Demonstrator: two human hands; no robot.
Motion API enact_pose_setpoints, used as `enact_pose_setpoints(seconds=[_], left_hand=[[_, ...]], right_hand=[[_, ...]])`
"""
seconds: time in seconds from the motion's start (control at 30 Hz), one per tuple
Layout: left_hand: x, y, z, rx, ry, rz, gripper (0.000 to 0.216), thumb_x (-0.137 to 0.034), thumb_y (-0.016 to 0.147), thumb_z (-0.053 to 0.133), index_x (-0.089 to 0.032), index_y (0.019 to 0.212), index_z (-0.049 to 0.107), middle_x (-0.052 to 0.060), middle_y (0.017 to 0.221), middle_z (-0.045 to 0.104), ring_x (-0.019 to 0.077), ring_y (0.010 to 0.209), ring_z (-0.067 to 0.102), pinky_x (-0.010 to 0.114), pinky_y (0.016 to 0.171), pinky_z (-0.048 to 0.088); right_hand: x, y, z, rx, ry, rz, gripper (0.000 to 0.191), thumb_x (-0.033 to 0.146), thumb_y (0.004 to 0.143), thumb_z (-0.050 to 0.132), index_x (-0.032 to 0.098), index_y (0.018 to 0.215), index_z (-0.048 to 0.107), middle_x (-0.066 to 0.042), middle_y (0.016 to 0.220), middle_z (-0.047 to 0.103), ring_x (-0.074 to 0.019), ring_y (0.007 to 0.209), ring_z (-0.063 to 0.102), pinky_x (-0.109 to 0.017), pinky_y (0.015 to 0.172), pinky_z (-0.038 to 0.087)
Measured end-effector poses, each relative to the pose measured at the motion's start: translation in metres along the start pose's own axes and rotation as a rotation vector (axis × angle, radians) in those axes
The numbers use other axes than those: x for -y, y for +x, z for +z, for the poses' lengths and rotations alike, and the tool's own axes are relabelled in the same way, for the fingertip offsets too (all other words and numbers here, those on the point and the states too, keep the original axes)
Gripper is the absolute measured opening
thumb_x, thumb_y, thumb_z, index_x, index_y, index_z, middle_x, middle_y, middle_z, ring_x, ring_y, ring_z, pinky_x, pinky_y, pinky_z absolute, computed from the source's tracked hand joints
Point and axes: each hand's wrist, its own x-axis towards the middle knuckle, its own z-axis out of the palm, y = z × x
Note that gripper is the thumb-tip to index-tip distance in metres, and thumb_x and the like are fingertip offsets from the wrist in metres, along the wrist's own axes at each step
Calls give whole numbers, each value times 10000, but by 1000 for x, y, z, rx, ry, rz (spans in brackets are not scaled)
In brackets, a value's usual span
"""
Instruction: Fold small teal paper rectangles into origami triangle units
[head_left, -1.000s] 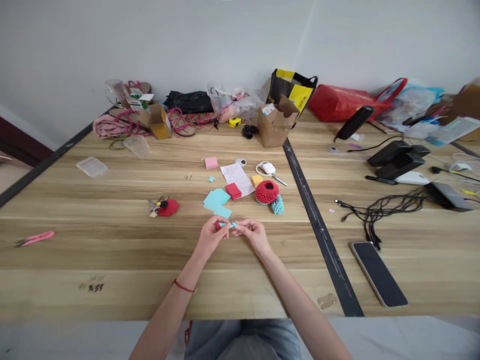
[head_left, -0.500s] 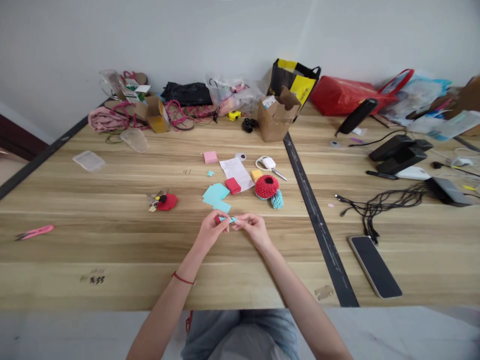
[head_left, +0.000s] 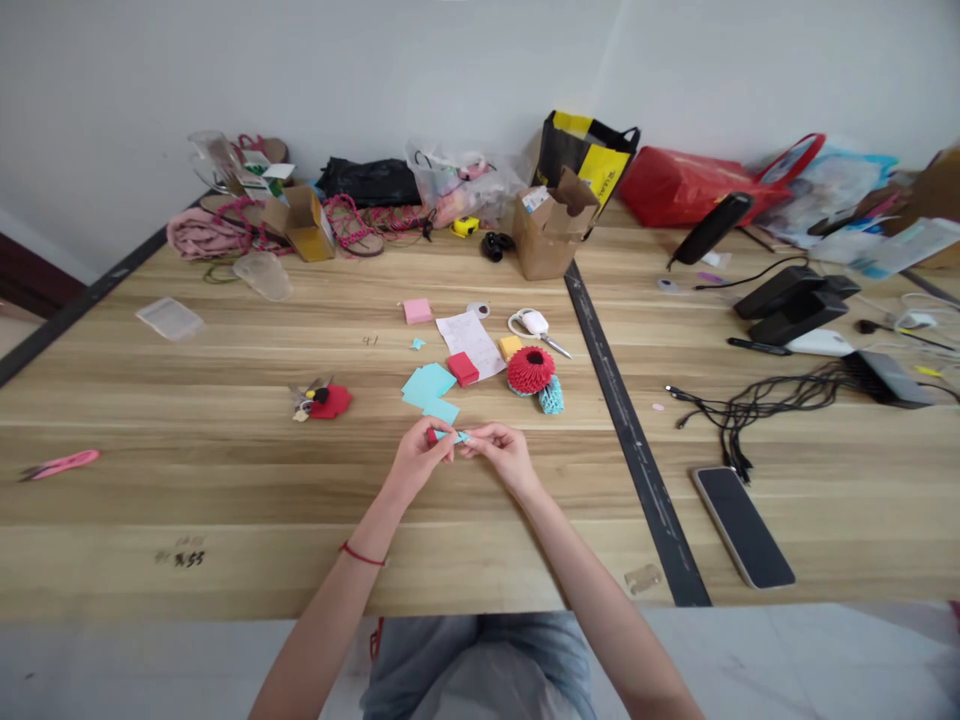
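Observation:
Both my hands meet over the table, pinching a small folded piece of blue and red paper point(head_left: 448, 437). My left hand point(head_left: 417, 460) grips its red end, and my right hand point(head_left: 504, 455) closes on the blue end; the fingertips partly hide it. Just beyond lie several light-blue paper sheets point(head_left: 427, 384). A red paper block point(head_left: 463, 368) rests on a white sheet point(head_left: 466, 335) with drawn marks. Right of that sits a round red folded-paper model point(head_left: 531, 369) with a light-blue folded-paper piece point(head_left: 551, 395) against it. A tiny blue folded piece point(head_left: 418, 343) lies farther back.
Scissors point(head_left: 544, 328), a yellow paper block point(head_left: 510, 346) and a pink block point(head_left: 417, 311) lie behind. Left are keys with a red pouch point(head_left: 328, 401) and pink thread snips point(head_left: 61, 464). A phone point(head_left: 742, 527) and black cables point(head_left: 750, 410) lie right; boxes and bags line the wall.
The whole view has shifted slightly, so things appear a little farther left. Both hands keep their pinch on the folded paper, with hardly any other movement.

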Motion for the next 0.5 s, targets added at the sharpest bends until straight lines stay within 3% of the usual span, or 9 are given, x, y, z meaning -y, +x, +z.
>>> enact_pose_setpoints(seconds=[0.3, 0.5], left_hand=[[4, 2, 3, 36, -18, -4, 325, -451, 700, 654, -163, 777, 524, -39, 534, 552, 94, 518, 504, 229, 554, 410], [10, 4, 3, 81, 14, 45, 335, -444, 704, 655, -161, 822, 521, -36, 575, 554, 88, 520, 501, 224, 545, 411]], right_hand=[[6, -4, 1, -46, -125, -119, 195, 371, 587, 781, 223, 683, 697, -32, 756, 708, -186, 663, 649, -320, 650, 542], [10, -3, -7, 38, -146, -80, 179, 369, 624, 756, 220, 712, 712, -34, 749, 713, -170, 595, 636, -300, 582, 530]])
